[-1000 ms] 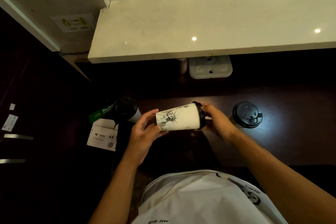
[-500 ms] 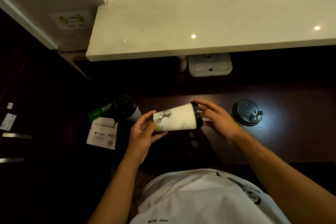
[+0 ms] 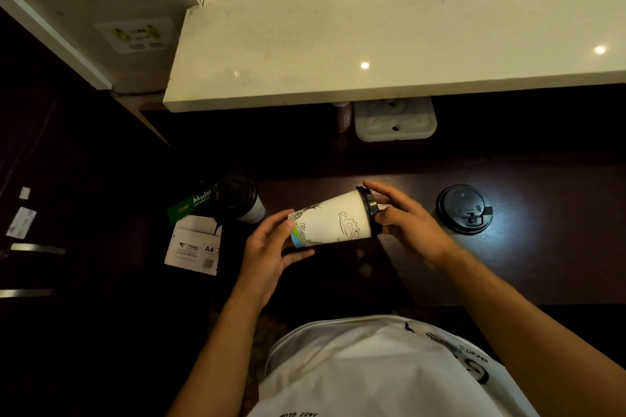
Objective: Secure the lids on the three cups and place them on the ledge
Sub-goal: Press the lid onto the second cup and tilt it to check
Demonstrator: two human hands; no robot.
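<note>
I hold a white paper cup point(image 3: 333, 222) with black line drawings sideways over the dark counter. My left hand point(image 3: 267, 247) grips its base. My right hand point(image 3: 406, 223) has its fingers on the black lid point(image 3: 369, 210) at the cup's mouth. A second cup with a black lid point(image 3: 238, 198) stands tilted at the left, beside my left hand. A third lidded cup point(image 3: 464, 210) stands upright at the right on the counter. The pale stone ledge point(image 3: 389, 44) runs above, with no cup on it.
A white A4 paper box point(image 3: 193, 249) with a green flap point(image 3: 189, 205) sits left of the cups. Under the ledge rest a white plastic tray point(image 3: 394, 120) and a small brown bottle point(image 3: 342, 117). The dark wooden counter point(image 3: 525, 264) extends to the right.
The cup has turned in my hands, so different drawings now face up, and its lid end has risen slightly. My right fingers have shifted around the lid's rim.
</note>
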